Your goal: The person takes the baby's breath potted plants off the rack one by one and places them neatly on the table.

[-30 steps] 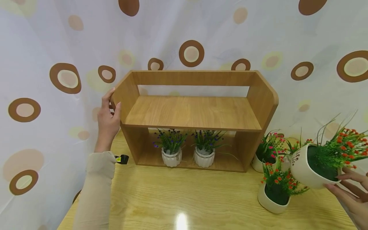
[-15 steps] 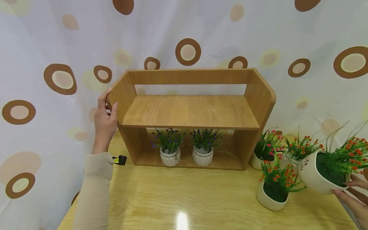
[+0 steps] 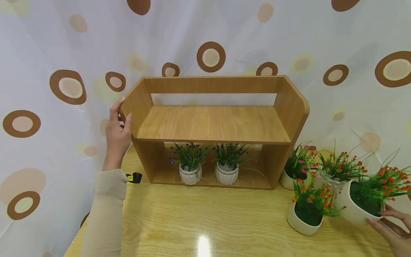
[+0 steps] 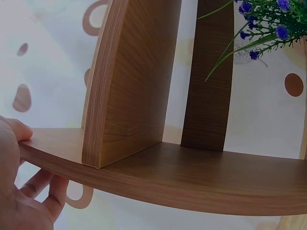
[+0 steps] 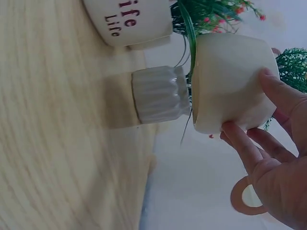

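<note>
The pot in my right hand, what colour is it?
The pot is off-white to cream, seen best in the right wrist view.

The shelf is brown with thin wood lines. The table is yellow with wavy lines. The wall cloth is white with brown rings and pale spots. The held pot is cream with orange-red flowers. The two shelf pots are white with purple flowers. The sleeve is beige.

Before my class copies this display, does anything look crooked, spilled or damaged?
One thing: the cream pot in the right hand looks tilted in the head view, its plant leaning toward the picture's right edge; being held could explain that. No spill or damage shows.
</note>
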The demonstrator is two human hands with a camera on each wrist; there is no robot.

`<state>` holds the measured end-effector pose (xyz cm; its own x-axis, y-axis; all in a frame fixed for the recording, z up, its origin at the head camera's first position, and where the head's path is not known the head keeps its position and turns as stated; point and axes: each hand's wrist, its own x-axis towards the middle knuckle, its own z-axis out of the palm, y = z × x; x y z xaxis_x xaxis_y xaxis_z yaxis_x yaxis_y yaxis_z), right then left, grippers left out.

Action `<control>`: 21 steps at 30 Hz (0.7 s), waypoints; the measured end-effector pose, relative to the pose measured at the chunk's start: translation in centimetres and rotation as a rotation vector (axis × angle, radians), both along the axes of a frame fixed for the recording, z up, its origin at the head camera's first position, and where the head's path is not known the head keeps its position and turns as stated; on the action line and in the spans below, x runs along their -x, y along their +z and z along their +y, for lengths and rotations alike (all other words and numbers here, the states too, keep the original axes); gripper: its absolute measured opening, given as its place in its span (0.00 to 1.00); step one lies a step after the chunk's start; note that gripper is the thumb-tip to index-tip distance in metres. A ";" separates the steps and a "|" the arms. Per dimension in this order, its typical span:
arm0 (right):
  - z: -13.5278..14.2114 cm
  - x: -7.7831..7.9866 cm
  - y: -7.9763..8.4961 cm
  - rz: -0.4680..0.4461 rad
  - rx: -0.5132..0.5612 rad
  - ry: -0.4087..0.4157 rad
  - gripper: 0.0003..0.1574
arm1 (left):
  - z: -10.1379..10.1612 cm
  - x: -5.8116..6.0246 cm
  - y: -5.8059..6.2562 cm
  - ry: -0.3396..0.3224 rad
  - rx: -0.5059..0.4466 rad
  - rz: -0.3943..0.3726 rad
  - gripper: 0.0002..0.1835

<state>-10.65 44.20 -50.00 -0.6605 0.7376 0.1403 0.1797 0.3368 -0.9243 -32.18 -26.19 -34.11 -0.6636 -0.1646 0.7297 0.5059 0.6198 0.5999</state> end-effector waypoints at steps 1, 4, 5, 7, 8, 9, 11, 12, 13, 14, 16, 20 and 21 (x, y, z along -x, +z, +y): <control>0.1 -0.1 -0.3 -0.044 0.003 0.004 0.27 | 0.0 0.0 0.0 0.000 0.001 0.000 0.29; 0.4 -0.2 -1.3 -0.141 -0.021 0.029 0.15 | 0.0 0.1 0.0 0.001 0.001 0.000 0.29; 0.4 -0.2 -1.6 -0.156 -0.045 0.043 0.14 | 0.0 0.1 0.0 0.002 0.004 0.000 0.29; 0.7 -0.3 -2.4 -0.147 -0.078 0.078 0.13 | 0.0 0.1 0.1 0.006 0.010 0.003 0.29; 0.8 -0.3 -2.8 -0.138 -0.092 0.097 0.13 | 0.1 0.1 0.1 0.005 0.013 0.005 0.29; 1.0 -0.4 -3.2 -0.126 -0.102 0.116 0.13 | 0.1 0.1 0.1 0.005 0.016 0.007 0.29; 1.1 -0.5 -3.9 -0.131 -0.087 0.140 0.14 | 0.1 0.1 0.2 0.003 0.019 0.006 0.29; 1.1 -0.5 -4.2 -0.140 -0.078 0.146 0.14 | 0.2 0.1 0.3 0.002 0.018 0.005 0.29; 1.1 -0.6 -4.4 -0.140 -0.066 0.148 0.14 | 0.2 0.1 0.3 0.001 0.018 0.003 0.29; 1.0 -0.6 -4.5 -0.138 -0.055 0.150 0.15 | 0.2 0.2 0.3 0.003 0.020 0.001 0.29; 0.8 -0.7 -4.7 -0.149 -0.028 0.139 0.16 | 0.3 0.2 0.4 0.006 0.017 -0.007 0.29; 0.5 -0.8 -4.9 -0.170 0.026 0.141 0.17 | 0.3 0.1 0.4 0.010 0.015 -0.022 0.28; 0.5 -0.9 -4.9 -0.191 0.039 0.147 0.17 | 0.3 0.0 0.4 0.010 0.014 -0.025 0.28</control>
